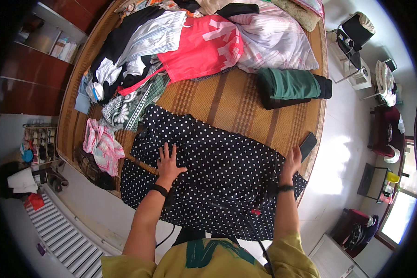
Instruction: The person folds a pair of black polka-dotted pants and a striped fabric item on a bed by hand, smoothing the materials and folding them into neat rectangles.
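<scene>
A black dress-like garment with white polka dots [217, 162] lies spread over the near part of a woven bed mat [197, 99]. Its lower part hangs over the bed's near edge. My left hand [169, 165] rests on the left part of the garment with fingers spread, holding nothing. At the garment's right end is my right hand [290, 163], its fingers stretched out along the cloth edge and partly hidden. Just beyond that hand a dark phone [308, 146] lies on the mat, close to the fingertips. A small red spot [255, 211] shows on the lower cloth.
Folded green and black clothes [294, 84] lie at the far right of the bed. A red garment [201, 46], a pillow [278, 39] and a heap of clothes fill the far side. Pink-patterned cloth [103, 146] lies left. A dark cable [262, 248] runs past my body.
</scene>
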`<state>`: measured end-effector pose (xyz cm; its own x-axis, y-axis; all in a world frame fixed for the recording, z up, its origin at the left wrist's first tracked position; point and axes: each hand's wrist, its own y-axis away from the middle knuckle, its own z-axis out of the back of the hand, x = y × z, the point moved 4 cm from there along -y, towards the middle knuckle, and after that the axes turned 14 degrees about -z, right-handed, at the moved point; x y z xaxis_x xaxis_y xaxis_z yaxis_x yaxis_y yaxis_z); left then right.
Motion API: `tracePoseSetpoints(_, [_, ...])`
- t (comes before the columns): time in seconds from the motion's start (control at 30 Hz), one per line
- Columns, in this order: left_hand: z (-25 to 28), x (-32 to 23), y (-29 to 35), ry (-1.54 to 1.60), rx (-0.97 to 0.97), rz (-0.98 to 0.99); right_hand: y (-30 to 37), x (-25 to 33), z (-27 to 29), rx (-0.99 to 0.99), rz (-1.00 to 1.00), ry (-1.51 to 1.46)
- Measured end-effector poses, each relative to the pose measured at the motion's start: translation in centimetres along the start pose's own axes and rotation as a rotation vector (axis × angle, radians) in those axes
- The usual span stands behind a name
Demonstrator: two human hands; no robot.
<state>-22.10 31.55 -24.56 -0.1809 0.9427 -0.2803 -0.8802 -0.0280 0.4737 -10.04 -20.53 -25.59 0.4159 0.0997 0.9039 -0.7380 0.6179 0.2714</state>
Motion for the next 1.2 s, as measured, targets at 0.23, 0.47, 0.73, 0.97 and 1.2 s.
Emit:
tracePoseSetpoints(0.23, [5.2,12.1,0.7,-0.042,-0.715,0.147,8.3,-12.4,21.3,-0.085,-0.292,0.388])
tracePoseSetpoints(0.47, [5.6,17.1,-1.5,0.232,-0.157,0.217,9.4,-13.8,22.6,0.012,-0.376,0.588])
tracePoseSetpoints(0.73, [7.1,23.7,3.0,0.295,-0.555,0.309,7.8,-10.4,22.5,-0.083,-0.304,0.685])
tracePoseSetpoints(0.97, [8.3,19.3,1.6,-0.121,-0.242,0.391,6.2,-9.0,23.7,-0.199,-0.275,0.721])
tracePoseSetpoints(1.2, [9.4,3.9,-3.6,-0.305,-0.498,-0.436,2.7,-5.4,18.4,-0.014,0.04,0.813])
